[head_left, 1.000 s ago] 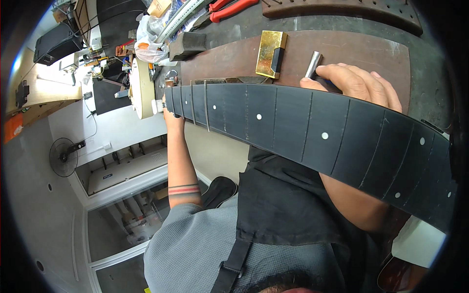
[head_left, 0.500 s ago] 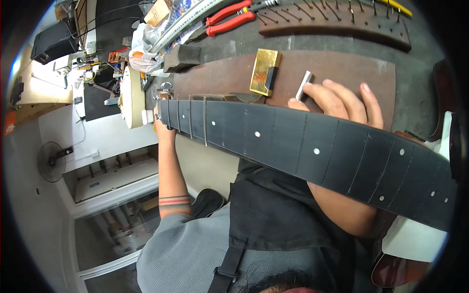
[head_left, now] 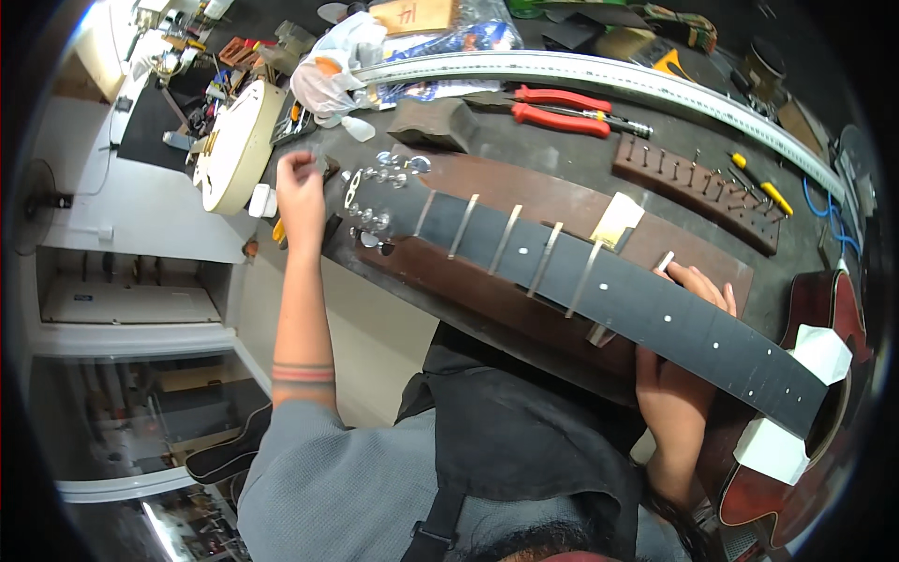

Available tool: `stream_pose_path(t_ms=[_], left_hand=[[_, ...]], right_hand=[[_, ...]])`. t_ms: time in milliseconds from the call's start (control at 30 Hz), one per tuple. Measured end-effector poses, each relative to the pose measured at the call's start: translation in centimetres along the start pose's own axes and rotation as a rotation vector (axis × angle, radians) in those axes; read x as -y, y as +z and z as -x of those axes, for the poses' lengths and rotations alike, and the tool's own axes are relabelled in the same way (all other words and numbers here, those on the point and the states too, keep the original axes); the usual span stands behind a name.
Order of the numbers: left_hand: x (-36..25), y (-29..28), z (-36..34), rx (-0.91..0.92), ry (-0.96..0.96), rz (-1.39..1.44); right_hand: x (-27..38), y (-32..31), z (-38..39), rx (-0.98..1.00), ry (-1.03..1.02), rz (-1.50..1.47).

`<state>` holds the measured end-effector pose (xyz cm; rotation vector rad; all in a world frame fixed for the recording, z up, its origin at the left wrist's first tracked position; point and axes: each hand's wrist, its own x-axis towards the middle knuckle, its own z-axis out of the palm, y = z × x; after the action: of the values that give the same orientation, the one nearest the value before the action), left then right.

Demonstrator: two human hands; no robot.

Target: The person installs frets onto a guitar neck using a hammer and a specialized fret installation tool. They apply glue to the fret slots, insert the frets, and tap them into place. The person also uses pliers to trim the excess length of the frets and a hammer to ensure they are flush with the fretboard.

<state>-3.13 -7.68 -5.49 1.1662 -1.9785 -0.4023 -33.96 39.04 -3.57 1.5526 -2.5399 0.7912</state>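
Note:
A guitar neck with a black fingerboard and white dots slants across in front of me. Raised metal frets sit toward its headstock; bare slots lie toward the red body. My left hand hovers left of the headstock, fingers curled; anything inside them is hidden. Reaching under the neck, my right hand shows its fingers past the far edge. A short white stick is pinched between its thumb and forefinger. Beside it, a gold box lies on the brown mat.
Beyond the mat are a dark block, red-handled pliers and a brown rack of upright pins. A long metal ruler curves behind them. White cards flank the neck's body end. A cream guitar body stands far left.
My view has drawn back and turned, showing more bench and the guitar body. My left hand has come away from the headstock to its left. The right hand still has the white stick.

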Motion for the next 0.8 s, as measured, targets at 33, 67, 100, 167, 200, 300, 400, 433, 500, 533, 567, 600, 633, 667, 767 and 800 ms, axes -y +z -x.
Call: stream_pose_path(t_ms=[33,67,100,167,200,300,400,433,500,533,567,600,633,667,767,800], left_hand=[[0.8,0.9,-1.7,0.037,-0.062,0.141],[2.2,1.7,-3.3,0.085,-0.07,0.14],[2.1,2.8,-4.5,0.131,-0.109,0.075],[2.2,3.5,-6.4,0.171,0.052,-0.177],[2.4,4.1,-7.0,0.212,0.035,-0.125],[2.0,5.4,-7.6,0.324,0.029,-0.163],[2.1,5.6,-7.8,0.428,0.025,-0.055],[2.5,5.5,-7.9,0.423,0.039,-0.031],[2.8,5.5,-7.6,0.212,0.235,0.035],[0.6,5.1,-7.1,0.185,0.158,0.137],[0.1,4.4,-7.1,0.145,0.084,0.161],[-1.4,4.3,-6.4,0.109,0.041,0.425],[-2.3,3.5,-6.2,0.107,0.055,0.551],[-5.4,2.6,-4.8,0.124,0.054,0.685],[-13.0,0.6,-0.4,0.218,0.08,0.901],[-14.4,-0.1,1.1,0.252,0.096,0.931]], right_hand=[[0.2,-0.1,-0.2,0.007,0.021,-0.022],[0.3,0.0,-0.4,-0.004,0.005,-0.016],[0.1,0.2,-0.3,-0.016,0.003,0.002],[0.4,0.3,-0.1,-0.029,0.005,0.026],[0.4,0.4,-0.1,-0.034,0.009,0.037],[0.2,0.6,-0.1,-0.033,0.017,0.063],[0.5,0.8,-0.2,-0.04,0.035,0.052],[0.5,0.9,-0.2,-0.044,0.04,0.042],[0.3,1.0,-0.2,-0.045,0.034,0.042],[0.2,0.9,0.0,-0.044,0.042,0.049],[0.3,0.9,0.0,-0.051,0.049,0.047],[0.4,0.9,-0.1,-0.056,0.056,0.047],[0.6,0.8,-0.1,-0.063,0.059,0.036],[0.6,0.9,0.1,-0.072,0.059,0.047],[0.9,1.2,0.7,-0.109,0.078,0.103],[1.1,1.5,1.1,-0.12,0.09,0.121]])
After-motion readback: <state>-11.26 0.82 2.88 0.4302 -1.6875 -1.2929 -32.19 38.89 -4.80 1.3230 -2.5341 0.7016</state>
